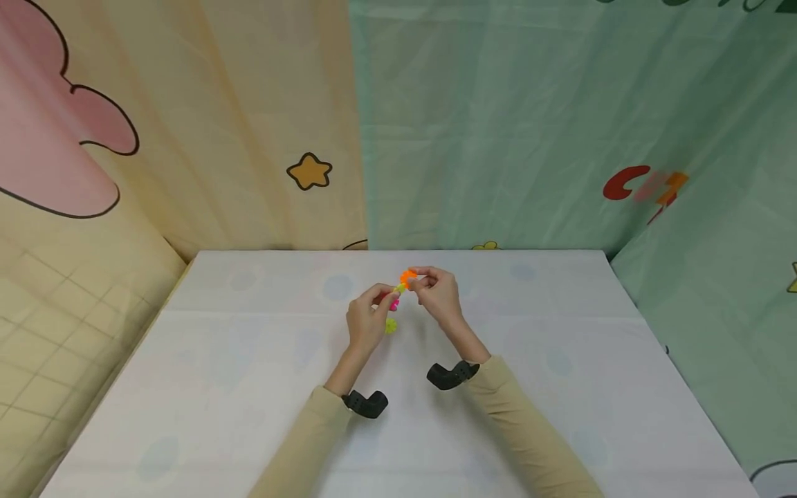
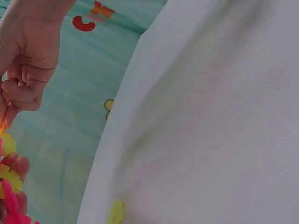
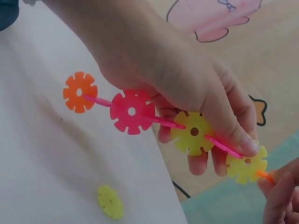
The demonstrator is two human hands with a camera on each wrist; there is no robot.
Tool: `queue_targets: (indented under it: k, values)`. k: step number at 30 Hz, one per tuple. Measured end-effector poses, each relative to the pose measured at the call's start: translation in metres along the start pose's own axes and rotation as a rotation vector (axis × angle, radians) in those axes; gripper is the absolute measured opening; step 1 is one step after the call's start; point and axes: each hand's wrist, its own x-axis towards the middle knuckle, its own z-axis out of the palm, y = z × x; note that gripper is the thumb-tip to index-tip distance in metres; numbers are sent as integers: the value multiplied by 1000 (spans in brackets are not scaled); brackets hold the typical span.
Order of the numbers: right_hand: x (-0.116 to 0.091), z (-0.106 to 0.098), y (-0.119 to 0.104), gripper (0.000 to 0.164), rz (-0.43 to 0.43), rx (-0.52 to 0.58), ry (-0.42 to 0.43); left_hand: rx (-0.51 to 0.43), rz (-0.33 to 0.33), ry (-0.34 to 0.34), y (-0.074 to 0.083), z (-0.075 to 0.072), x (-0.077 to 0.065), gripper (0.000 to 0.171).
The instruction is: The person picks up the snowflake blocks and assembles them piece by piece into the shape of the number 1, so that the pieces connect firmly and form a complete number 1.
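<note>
My left hand (image 1: 366, 318) grips a chain of interlocking notched plastic discs. In the right wrist view the chain runs from an orange disc (image 3: 71, 92) at its free end through a pink disc (image 3: 122, 119) and a yellow disc (image 3: 181, 136) to another yellow disc (image 3: 235, 171) by the left thumb. More pink discs, seen edge-on, link these. My right hand (image 1: 439, 297) pinches an orange disc (image 1: 406, 278) whose edge meets that last yellow disc. Below the left hand, a loose yellow disc (image 1: 391, 326) lies on the table.
The white-covered table (image 1: 218, 387) reaches back to patterned cloth curtains, a cream one (image 1: 261, 83) at left and a green one (image 1: 498, 124) at right. Black wrist mounts (image 1: 369, 404) sit on both forearms, close to the tabletop.
</note>
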Motion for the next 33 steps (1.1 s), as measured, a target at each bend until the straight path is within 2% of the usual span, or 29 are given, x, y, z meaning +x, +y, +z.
queue_targets:
  k: [14,22,28,33]
  values:
    - [4,-3,-1,24,71,-26,-26,44,4,35,-1,8,-1,15]
    - [4,0,1,26,133,60,-14,52,30,39,1,7,1,17]
    - [6,-3,2,25,99,14,-49,60,55,21,1,3,4,14]
    - [10,-6,0,27,85,-42,-95,34,16,5,1,1,7,16]
